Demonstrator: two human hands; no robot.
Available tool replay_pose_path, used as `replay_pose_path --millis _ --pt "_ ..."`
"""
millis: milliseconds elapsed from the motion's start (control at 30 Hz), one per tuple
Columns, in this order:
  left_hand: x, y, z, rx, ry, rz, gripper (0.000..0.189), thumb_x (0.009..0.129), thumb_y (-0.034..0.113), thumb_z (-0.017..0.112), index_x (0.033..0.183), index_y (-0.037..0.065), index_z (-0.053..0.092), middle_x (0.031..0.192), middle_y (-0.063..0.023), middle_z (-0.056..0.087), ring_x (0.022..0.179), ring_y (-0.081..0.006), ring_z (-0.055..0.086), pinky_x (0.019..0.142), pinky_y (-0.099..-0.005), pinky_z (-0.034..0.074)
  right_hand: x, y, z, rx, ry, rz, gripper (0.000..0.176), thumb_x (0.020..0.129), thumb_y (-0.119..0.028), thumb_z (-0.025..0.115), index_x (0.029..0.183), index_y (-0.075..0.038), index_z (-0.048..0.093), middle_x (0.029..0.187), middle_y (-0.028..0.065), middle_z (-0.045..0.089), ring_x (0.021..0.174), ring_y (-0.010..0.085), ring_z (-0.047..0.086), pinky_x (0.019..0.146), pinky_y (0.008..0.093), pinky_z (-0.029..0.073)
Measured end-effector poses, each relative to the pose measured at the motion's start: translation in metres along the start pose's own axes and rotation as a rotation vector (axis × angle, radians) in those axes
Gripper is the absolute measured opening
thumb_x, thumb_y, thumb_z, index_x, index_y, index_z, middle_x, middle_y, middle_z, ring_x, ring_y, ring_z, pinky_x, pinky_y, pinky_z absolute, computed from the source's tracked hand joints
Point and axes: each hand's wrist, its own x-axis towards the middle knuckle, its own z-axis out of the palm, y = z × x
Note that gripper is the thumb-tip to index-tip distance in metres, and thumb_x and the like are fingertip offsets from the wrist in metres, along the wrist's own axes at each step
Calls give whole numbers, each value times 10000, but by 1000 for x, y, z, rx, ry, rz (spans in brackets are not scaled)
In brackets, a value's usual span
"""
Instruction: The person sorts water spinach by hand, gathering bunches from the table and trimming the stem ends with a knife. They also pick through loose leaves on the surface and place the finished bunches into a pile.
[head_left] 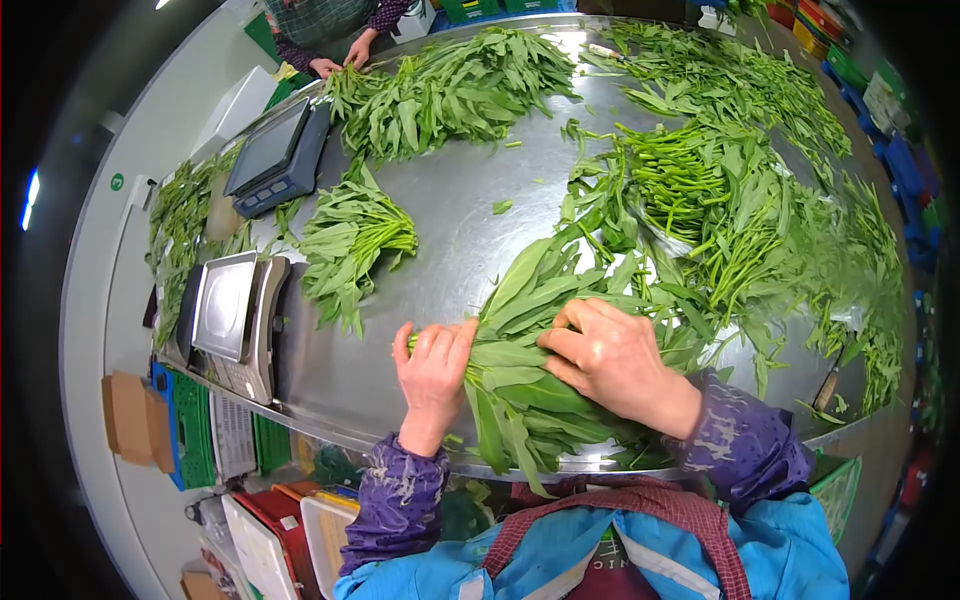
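A leafy green bunch (520, 385) lies at the table's near edge, between my two hands. My left hand (437, 370) is wrapped round its stem end on the left, with the fingers curled over it. My right hand (615, 362) is pinched at the leaves on the right side, the fingertips pressed together on the foliage. The stems inside my left hand are mostly hidden. A smaller bunch (355, 240) rests on the metal table (455, 205) to the left, beyond my left hand. Cut stems (680, 180) are heaped at the right, past my right hand.
Two scales (228, 305) (280, 155) stand along the left side. A co-worker's hands (345, 62) touch a leafy pile (455, 90) at the far edge. A knife (827, 388) lies at the near right. Crates (190, 425) stand below the left edge.
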Motion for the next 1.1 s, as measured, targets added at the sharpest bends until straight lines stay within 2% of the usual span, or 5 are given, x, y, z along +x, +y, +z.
replay_pose_path --millis 167,333,533,867,1100 --pt "1 6 -1 -10 8 18 341 714 89 526 1046 125 595 832 10 565 863 -132 541 911 -394 321 -2 1 3 -9 -89 14 112 680 -120 652 690 -62 556 729 54 502 695 229 539 534 356 452" --pt "-11 1 11 -126 -12 -116 332 723 81 525 1049 103 587 838 -13 564 876 -164 541 899 -389 328 -20 -15 -19 920 -350 -94 110 742 -136 661 812 -57 631 782 53 575 683 229 569 565 305 441" --pt "-57 -29 53 -305 152 -277 323 764 52 547 1085 63 569 933 -73 585 912 -200 542 903 -388 349 -52 16 -64 689 -816 221 147 756 -131 614 890 -78 644 784 41 615 624 213 580 526 306 430" --pt "-70 -30 55 -494 104 -414 315 777 78 556 1091 53 567 973 -69 583 925 -203 539 901 -378 353 -77 26 -56 566 -404 432 140 761 -113 624 880 -43 645 737 105 642 602 214 607 546 297 449" --pt "-71 -34 52 -536 91 -456 313 786 96 562 1095 46 565 1000 -66 582 934 -205 536 900 -372 355 -77 25 -52 506 -432 440 154 756 -105 633 891 -33 634 698 101 614 603 202 585 560 289 450"
